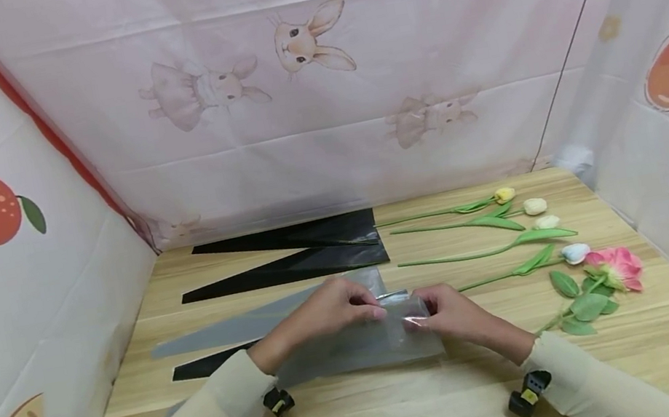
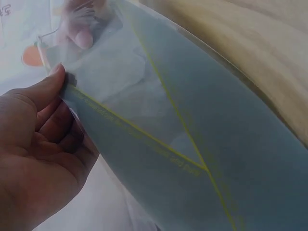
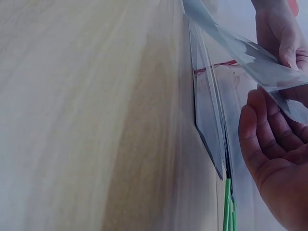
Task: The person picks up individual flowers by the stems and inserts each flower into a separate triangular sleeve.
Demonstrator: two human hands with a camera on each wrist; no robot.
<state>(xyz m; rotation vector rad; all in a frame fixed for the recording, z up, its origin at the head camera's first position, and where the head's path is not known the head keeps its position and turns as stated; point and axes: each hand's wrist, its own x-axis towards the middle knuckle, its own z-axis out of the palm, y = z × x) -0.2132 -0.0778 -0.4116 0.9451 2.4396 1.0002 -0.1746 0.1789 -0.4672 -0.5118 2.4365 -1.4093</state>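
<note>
A translucent grey flower sleeve [image 2: 250, 110], tapered and edged with yellow lines, is held above the table in both hands. My left hand [image 1: 344, 303] pinches its edge near the wide end, with the thumb [image 2: 50, 84] on the near face. At the mouth's other side my right hand [image 1: 455, 314] grips the clear film, its curled fingers [image 3: 262, 125] partly behind the plastic. Nearest to the right hand lies a white-blue tulip [image 1: 576, 253] on a green stem. Another grey sleeve [image 1: 228, 324] and a black sleeve [image 1: 214, 363] lie flat beyond and beside the held one.
Two black sleeves [image 1: 278, 271] lie at the back with tulip stems lined up by their wide ends. A yellow tulip [image 1: 505, 195], white tulips [image 1: 535, 206] and a pink rose [image 1: 617, 270] lie on the right. Printed curtains [image 1: 224, 183] hang round the wooden table [image 1: 376, 415].
</note>
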